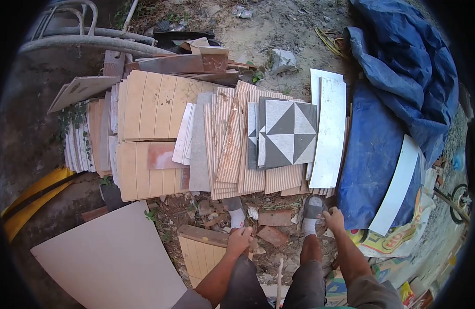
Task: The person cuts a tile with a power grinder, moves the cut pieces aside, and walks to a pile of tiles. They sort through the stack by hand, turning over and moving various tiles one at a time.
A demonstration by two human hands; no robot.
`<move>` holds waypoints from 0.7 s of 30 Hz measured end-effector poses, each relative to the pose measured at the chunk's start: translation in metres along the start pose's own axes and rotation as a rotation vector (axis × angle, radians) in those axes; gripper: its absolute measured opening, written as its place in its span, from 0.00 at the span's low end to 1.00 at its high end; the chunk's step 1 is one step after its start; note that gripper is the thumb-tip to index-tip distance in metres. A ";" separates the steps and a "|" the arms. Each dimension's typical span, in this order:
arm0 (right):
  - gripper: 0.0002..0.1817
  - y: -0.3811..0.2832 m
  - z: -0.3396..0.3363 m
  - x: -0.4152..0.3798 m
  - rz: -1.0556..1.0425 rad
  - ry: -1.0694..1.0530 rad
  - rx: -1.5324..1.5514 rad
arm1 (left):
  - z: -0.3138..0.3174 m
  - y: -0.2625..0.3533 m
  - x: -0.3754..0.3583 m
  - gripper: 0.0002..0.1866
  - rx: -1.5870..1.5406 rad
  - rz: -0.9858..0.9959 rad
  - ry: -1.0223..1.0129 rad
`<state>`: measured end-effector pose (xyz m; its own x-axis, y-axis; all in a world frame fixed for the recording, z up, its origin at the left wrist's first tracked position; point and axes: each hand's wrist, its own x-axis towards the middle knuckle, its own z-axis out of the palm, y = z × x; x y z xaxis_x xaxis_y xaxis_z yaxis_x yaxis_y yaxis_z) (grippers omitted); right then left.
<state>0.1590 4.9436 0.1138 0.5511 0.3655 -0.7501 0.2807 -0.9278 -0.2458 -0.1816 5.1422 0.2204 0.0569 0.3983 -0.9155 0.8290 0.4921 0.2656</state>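
Note:
My left hand (241, 240) is at my left knee, fingers curled together; whether it holds anything is hidden. Over at my right leg, my right hand (334, 219) hangs with its fingers bent, near my right shoe (314, 207). Ahead of my feet, a grey and white tile with a triangle pattern (290, 134) lies on striped tiles (228, 149). Right of it are long white tiles (328, 134). Beige tiles (154, 105) are stacked to the left, with a reddish tile (163, 156) on them.
A blue tarp (371, 154) covers the right side, with a white strip (397, 188) on it. A large pale board (111, 257) lies lower left. Bricks (274, 218) and rubble lie around my feet. Metal pipes (88, 43) are at the upper left.

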 end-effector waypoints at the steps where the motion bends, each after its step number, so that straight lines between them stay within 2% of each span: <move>1: 0.24 -0.002 -0.005 0.005 0.002 -0.003 0.007 | 0.001 -0.010 -0.007 0.26 0.022 -0.040 -0.021; 3: 0.22 -0.019 -0.026 0.007 -0.094 0.060 0.095 | 0.009 -0.025 -0.024 0.27 -0.054 -0.075 -0.042; 4: 0.21 -0.028 -0.038 0.006 -0.075 0.048 0.069 | 0.014 -0.033 -0.031 0.27 -0.140 -0.108 -0.063; 10: 0.21 -0.006 -0.053 -0.007 -0.047 0.017 0.103 | 0.033 -0.063 -0.057 0.27 -0.101 -0.288 -0.186; 12: 0.21 0.003 -0.054 -0.021 0.004 -0.029 0.111 | 0.029 -0.052 -0.059 0.27 -0.144 -0.304 -0.189; 14: 0.21 0.016 -0.051 -0.032 0.060 -0.073 -0.010 | 0.019 -0.042 -0.061 0.27 -0.184 -0.317 -0.197; 16: 0.22 0.022 -0.051 -0.046 0.069 -0.131 -0.071 | 0.009 -0.033 -0.056 0.27 -0.106 -0.331 -0.324; 17: 0.22 0.021 -0.051 -0.052 0.059 -0.124 -0.076 | 0.003 -0.030 -0.056 0.27 -0.115 -0.322 -0.321; 21: 0.22 -0.032 -0.063 -0.080 0.071 -0.154 -0.138 | -0.022 -0.019 -0.064 0.28 -0.180 -0.409 -0.420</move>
<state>0.1558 4.9494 0.2203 0.4498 0.2745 -0.8499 0.3567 -0.9276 -0.1108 -0.2136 5.1246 0.2809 -0.0017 -0.1719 -0.9851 0.7254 0.6779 -0.1195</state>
